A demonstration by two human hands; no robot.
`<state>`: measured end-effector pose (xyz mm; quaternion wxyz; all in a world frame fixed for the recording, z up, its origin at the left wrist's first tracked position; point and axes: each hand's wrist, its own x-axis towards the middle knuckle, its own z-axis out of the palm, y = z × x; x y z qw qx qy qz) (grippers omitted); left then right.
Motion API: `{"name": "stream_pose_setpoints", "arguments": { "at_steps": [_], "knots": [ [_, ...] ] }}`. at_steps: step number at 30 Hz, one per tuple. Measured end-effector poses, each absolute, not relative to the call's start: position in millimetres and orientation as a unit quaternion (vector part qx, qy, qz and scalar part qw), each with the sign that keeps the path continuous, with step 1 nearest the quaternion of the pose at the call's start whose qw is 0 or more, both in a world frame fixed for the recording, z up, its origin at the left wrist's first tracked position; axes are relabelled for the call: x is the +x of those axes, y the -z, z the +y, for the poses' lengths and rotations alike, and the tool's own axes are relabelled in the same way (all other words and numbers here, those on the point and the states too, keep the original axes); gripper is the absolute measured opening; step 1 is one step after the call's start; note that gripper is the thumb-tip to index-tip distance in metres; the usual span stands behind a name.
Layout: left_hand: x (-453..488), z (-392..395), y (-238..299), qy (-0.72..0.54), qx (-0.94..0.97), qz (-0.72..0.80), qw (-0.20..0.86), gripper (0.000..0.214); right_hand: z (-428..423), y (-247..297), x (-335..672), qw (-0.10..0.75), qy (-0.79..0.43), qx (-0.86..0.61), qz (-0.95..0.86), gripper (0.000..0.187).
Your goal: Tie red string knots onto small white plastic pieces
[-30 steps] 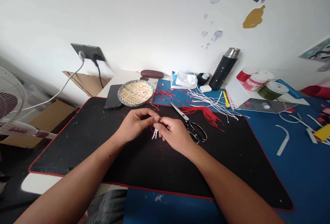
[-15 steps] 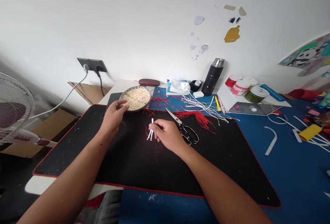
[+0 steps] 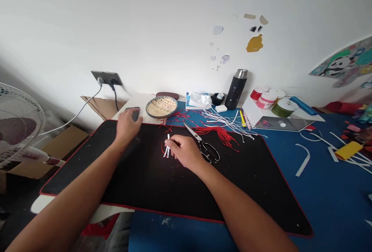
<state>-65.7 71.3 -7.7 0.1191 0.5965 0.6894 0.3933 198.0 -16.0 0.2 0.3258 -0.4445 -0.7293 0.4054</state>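
Right hand (image 3: 184, 152) pinches white strips (image 3: 167, 146); outstretched left hand (image 3: 127, 125) rests open on phone (image 3: 135, 110).

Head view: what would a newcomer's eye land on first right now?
The right hand pinches a few white strips over the middle of the black mat, with scissors lying just to its right. The left hand reaches to a dark phone at the mat's far edge, beside a woven basket. Behind the scissors, red threads and white cords sprawl across the mat and the blue table.
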Motion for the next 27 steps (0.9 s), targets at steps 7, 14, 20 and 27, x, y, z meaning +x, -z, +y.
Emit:
{"name": "stream_pose_setpoints", "arguments": {
  "at_steps": [7, 14, 20, 27],
  "knots": [
    [-109.0, 86.2, 17.5, -0.167, 0.562, 0.808, 0.063, 0.087, -20.4, -2.3, 193.8, 0.291, -0.375, -0.442, -0.761, 0.028],
    [-106.8, 110.9, 21.0, -0.143, 0.530, 0.834, 0.057, 0.089, -19.4, -1.7, 193.9, 0.270, -0.310, -0.456, -0.790, 0.028],
    [-103.9, 126.1, 20.0, -0.137, 0.513, 0.846, 0.048, 0.085, -23.0, -5.3, 191.9, 0.241, -0.284, -0.437, -0.819, 0.028],
    [-100.3, 137.9, 17.5, -0.143, 0.522, 0.840, 0.040, 0.077, -26.1, -11.9, 191.6, 0.209, -0.264, -0.431, -0.837, 0.028]
  ]
}}
